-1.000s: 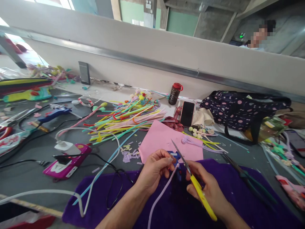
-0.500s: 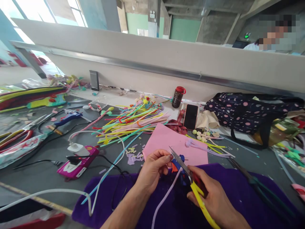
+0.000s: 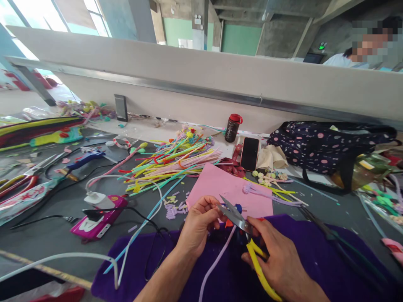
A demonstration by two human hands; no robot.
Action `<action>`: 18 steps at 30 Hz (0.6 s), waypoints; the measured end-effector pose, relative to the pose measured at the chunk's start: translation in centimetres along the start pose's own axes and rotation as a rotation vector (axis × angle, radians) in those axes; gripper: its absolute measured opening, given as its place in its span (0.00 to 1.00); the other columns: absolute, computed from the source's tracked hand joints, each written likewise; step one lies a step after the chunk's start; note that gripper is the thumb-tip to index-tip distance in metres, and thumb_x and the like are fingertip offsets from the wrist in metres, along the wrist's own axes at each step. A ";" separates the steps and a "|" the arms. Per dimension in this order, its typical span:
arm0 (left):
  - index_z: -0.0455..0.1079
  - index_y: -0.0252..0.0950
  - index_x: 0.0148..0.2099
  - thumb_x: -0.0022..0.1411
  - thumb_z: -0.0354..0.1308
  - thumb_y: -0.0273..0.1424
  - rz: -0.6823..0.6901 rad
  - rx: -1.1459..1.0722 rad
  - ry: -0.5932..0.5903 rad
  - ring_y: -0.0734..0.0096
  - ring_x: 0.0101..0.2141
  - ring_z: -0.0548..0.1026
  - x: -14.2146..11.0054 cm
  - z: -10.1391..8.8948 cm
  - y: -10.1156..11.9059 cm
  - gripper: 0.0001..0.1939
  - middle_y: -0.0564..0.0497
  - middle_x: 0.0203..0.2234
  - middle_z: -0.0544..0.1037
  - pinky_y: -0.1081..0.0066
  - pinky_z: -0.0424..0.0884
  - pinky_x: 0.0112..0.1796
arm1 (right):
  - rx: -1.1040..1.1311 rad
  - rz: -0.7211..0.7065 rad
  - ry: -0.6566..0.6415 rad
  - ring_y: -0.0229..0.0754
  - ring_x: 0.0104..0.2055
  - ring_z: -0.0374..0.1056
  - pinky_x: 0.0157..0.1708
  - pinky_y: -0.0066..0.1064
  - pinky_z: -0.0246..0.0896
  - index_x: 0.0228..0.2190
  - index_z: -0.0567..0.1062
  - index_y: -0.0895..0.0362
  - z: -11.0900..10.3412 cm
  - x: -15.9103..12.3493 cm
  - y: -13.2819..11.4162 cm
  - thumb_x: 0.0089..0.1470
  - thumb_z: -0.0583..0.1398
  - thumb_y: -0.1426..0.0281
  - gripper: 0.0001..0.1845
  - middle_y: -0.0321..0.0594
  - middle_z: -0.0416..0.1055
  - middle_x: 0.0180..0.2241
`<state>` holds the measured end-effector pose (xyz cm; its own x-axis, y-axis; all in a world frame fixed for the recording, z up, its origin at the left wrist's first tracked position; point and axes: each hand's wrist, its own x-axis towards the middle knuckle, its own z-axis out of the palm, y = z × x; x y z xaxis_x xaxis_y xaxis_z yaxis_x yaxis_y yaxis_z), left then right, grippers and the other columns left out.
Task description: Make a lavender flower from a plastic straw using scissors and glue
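My right hand [image 3: 278,251] grips a pair of scissors [image 3: 234,216] with yellow handles, their blades parted and aimed up and left. The blade tips are beside the fingers of my left hand [image 3: 203,224], which is closed in a pinch. Whatever sits between those fingertips is too small or hidden to make out. Below the blades a pale purple fuzzy stem [image 3: 217,264] curves down over the purple cloth [image 3: 135,256]. Partly covered by the scissors is a blue and orange object [image 3: 239,207] whose kind I cannot tell. Behind my hands lies a pink sheet [image 3: 217,184].
Bundled coloured fuzzy stems [image 3: 176,163] lie beyond, with short purple cut pieces [image 3: 173,209] nearby. A magenta power strip [image 3: 100,222] and cables are at left. A phone [image 3: 249,153], bottle [image 3: 232,128] and dark patterned bag [image 3: 327,151] stand behind. Dark-handled scissors [image 3: 333,235] lie at right.
The scissor blades have opened wider, and one blade now sits closer to my left fingertips. The view has shifted slightly.
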<state>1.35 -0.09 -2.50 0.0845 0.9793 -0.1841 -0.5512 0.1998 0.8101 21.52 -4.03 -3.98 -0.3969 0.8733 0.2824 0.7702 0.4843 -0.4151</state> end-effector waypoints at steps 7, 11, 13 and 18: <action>0.65 0.35 0.30 0.46 0.64 0.26 -0.017 -0.016 0.006 0.83 0.17 0.66 -0.1 0.2 -0.1 0.10 0.57 0.21 0.72 0.83 0.57 0.16 | -0.035 -0.095 0.045 0.48 0.40 0.70 0.38 0.36 0.67 0.54 0.58 0.56 0.8 -0.2 0.9 0.51 0.59 0.62 0.31 0.47 0.70 0.42; 0.65 0.35 0.30 0.46 0.64 0.26 -0.007 -0.003 0.007 0.83 0.18 0.67 -0.1 0.2 -0.1 0.10 0.57 0.21 0.72 0.84 0.57 0.16 | -0.036 -0.123 0.048 0.48 0.39 0.70 0.37 0.36 0.67 0.56 0.55 0.57 0.9 -0.3 1.2 0.54 0.57 0.63 0.31 0.49 0.69 0.41; 0.65 0.35 0.30 0.46 0.64 0.26 0.003 0.012 0.016 0.82 0.18 0.67 -0.1 0.1 -0.2 0.10 0.57 0.20 0.71 0.84 0.58 0.16 | -0.048 -0.127 0.040 0.48 0.39 0.70 0.35 0.37 0.67 0.56 0.55 0.57 1.0 -0.4 1.3 0.55 0.57 0.63 0.31 0.49 0.69 0.41; 0.65 0.35 0.30 0.48 0.64 0.27 0.017 0.030 0.011 0.81 0.19 0.68 0.0 0.0 -0.3 0.09 0.56 0.19 0.72 0.84 0.58 0.17 | -0.096 -0.129 0.043 0.48 0.37 0.70 0.34 0.37 0.68 0.56 0.56 0.58 1.1 -0.5 1.6 0.54 0.57 0.65 0.30 0.49 0.70 0.41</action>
<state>1.52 -0.20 -2.79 0.0664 0.9821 -0.1762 -0.5269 0.1845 0.8296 22.39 -3.63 -5.75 -0.4754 0.8004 0.3651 0.7593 0.5829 -0.2891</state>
